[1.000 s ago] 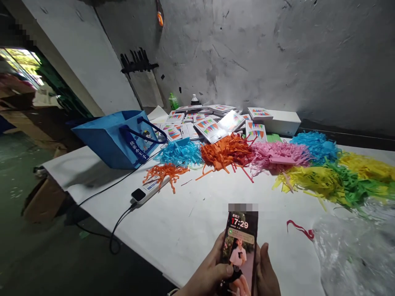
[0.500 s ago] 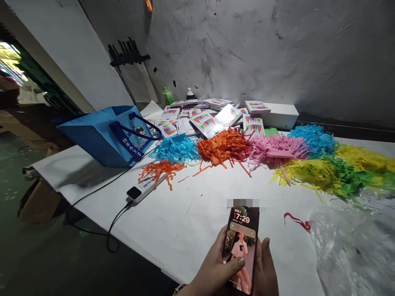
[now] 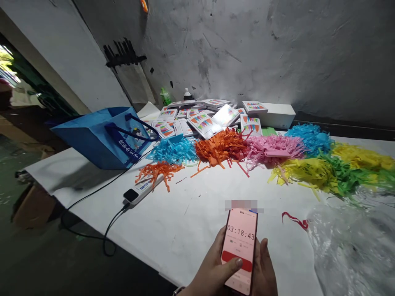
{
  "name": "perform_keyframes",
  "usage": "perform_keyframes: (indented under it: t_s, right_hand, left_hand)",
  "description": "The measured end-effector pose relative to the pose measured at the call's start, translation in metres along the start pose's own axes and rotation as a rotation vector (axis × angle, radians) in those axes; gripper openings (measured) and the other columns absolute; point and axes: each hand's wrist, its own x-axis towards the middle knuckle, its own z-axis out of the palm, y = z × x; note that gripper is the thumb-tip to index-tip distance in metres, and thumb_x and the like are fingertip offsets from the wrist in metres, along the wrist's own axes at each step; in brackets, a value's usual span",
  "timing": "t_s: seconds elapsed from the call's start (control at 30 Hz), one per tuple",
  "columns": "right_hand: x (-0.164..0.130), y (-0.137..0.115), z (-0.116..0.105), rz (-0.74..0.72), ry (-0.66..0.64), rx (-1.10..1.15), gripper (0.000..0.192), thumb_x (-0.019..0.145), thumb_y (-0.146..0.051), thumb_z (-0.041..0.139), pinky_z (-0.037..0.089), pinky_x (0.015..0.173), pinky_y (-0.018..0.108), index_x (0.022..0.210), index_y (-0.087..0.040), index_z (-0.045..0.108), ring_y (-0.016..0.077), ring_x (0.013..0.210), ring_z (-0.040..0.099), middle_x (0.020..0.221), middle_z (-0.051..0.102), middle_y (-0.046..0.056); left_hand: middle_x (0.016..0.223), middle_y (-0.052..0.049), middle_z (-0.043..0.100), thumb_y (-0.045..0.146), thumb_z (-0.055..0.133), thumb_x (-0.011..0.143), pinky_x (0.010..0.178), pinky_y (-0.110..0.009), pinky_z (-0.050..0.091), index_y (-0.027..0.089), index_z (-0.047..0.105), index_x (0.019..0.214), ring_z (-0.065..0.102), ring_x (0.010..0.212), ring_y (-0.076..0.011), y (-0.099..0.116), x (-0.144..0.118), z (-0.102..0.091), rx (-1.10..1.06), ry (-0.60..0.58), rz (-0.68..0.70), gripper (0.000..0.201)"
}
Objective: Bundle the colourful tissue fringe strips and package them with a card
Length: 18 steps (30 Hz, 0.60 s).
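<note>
Phone (image 3: 240, 250) upright in both hands' grip, left hand (image 3: 212, 271) thumb on screen, right hand (image 3: 264, 273) seemingly cupping behind.

Phone (image 3: 240, 250) screen pink, red button; surface (image 3: 197, 213) white; bag (image 3: 105, 137) far left blue; fringe piles far: light blue (image 3: 174, 150), orange (image 3: 222, 148), pink (image 3: 271, 148), yellow (image 3: 308, 172), green (image 3: 348, 179); red strip (image 3: 294, 221) near right; packets (image 3: 203, 123) white with multicolour triangles

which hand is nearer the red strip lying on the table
Right. The right hand behind the phone sits just left of and below the red strip; the left hand is farther left.
</note>
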Motion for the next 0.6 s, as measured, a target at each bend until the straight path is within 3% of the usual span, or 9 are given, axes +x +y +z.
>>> perform_keyframes:
  t_s: [0.23,0.5,0.6]
  right_hand:
    - [0.001,-0.003,-0.003,-0.037,0.026,-0.082,0.055,0.074,-0.068,0.077,0.057,0.084,0.046,0.105,-0.022,0.077,0.0308,0.088,0.07,0.086,0.075,0.009]
    - [0.001,-0.001,0.005,-0.029,-0.002,-0.05,0.062,0.068,-0.07,0.081,0.056,0.077,0.044,0.106,-0.022,0.076,0.0298,0.085,0.07,0.098,0.076,0.011]
    - [0.001,0.0,0.006,-0.055,0.011,-0.054,0.062,0.068,-0.071,0.08,0.056,0.076,0.044,0.107,-0.023,0.075,0.0291,0.083,0.07,0.093,0.075,0.009]
  left_hand:
    - [0.139,-0.015,0.059,0.033,0.084,0.076,0.11,-0.051,0.038,0.026,0.043,0.144,0.053,0.133,-0.0358,0.004,0.002,-0.006,-0.054,-0.098,-0.036,0.079]
    - [0.136,-0.011,0.062,0.027,0.079,0.067,0.105,-0.044,0.039,0.024,0.047,0.144,0.052,0.132,-0.0359,0.017,0.001,-0.014,-0.155,-0.189,-0.146,0.083]
    - [0.137,-0.011,0.062,0.021,0.076,0.063,0.104,-0.043,0.039,0.023,0.047,0.146,0.052,0.132,-0.0362,0.017,0.003,-0.014,-0.195,-0.213,-0.149,0.087]
